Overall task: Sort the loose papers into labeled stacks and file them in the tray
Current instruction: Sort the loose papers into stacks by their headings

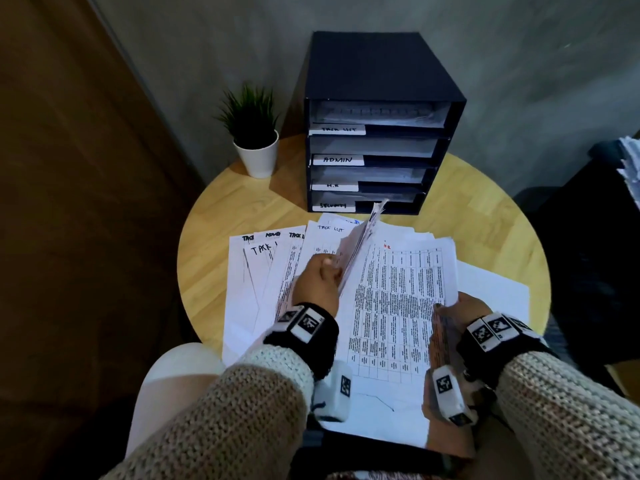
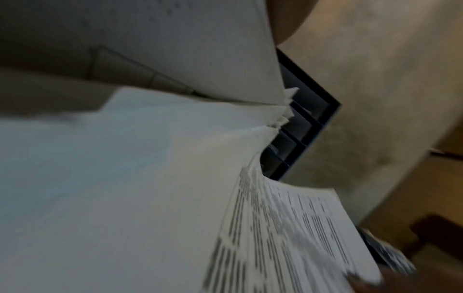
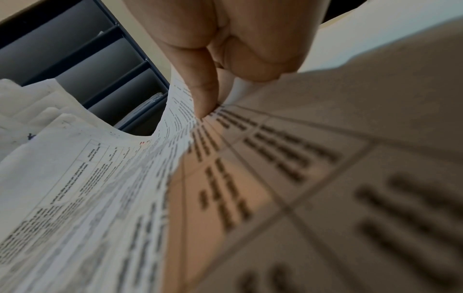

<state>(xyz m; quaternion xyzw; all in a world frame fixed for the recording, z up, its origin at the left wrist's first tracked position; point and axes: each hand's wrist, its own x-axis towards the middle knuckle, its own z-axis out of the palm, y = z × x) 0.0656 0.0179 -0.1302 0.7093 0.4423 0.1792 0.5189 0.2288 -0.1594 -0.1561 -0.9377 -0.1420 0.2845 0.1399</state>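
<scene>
Labelled papers are being held over a round desk before a four-shelf tray.

Shelf tags are read top to bottom as "TASK LIST", "ADMIN", "H.R" and a fourth too blurred to read. A raised bundle of sheets is pinched by the left hand; the sheet marked "HR" is gripped at its edge by the right hand. "TASK LIST" is written on fanned sheets lying on the desk.

Looks to me like a small office corner. I see a black filing tray with slots labelled TASK LIST, ADMIN, H.R and one I can't read cleanly, standing on a round wooden table strewn with printed forms. Small potted plant beside it, grey wall behind.
</scene>
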